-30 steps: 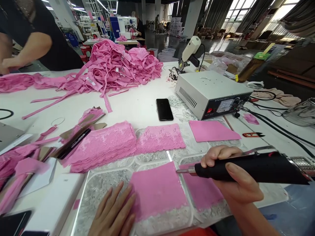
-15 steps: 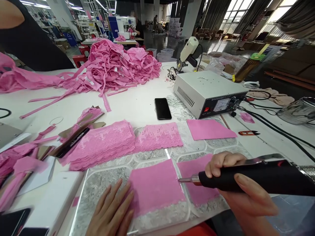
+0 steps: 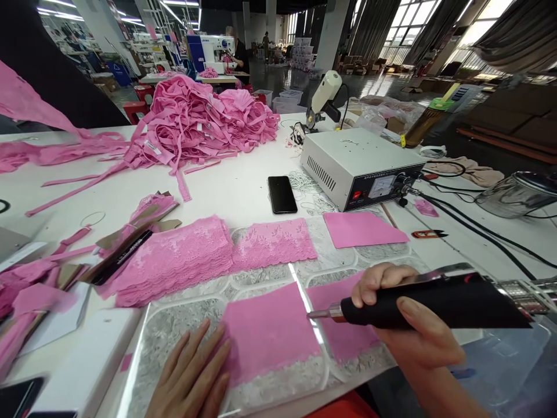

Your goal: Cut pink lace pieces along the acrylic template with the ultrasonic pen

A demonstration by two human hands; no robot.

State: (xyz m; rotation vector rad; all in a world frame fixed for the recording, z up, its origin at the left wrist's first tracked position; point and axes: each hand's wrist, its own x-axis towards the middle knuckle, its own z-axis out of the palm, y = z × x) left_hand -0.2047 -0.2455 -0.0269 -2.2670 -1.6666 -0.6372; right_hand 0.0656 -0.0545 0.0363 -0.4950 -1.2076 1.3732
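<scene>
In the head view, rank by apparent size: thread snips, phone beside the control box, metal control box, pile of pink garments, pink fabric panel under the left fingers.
Pile of pink garments
Metal control box and pink fabric panel: too alike to rank
Phone
Thread snips

The left hand (image 3: 191, 371) lies palm down and open — its fingers reach forward and lean toward the right hand (image 3: 424, 339), with small gaps between some of them. Its thumb (image 3: 220, 390) rests low along the inner side, close beside the index finger. The left wrist is out of view below the hand.

The right hand is closed in a grip, its fingers (image 3: 383, 278) curled over from the far side. Its thumb (image 3: 420, 316) stretches along the near side, tip toward the left hand. Behind the palm, the right forearm (image 3: 439, 389) slopes down and outward — cut off by the bottom edge.
</scene>
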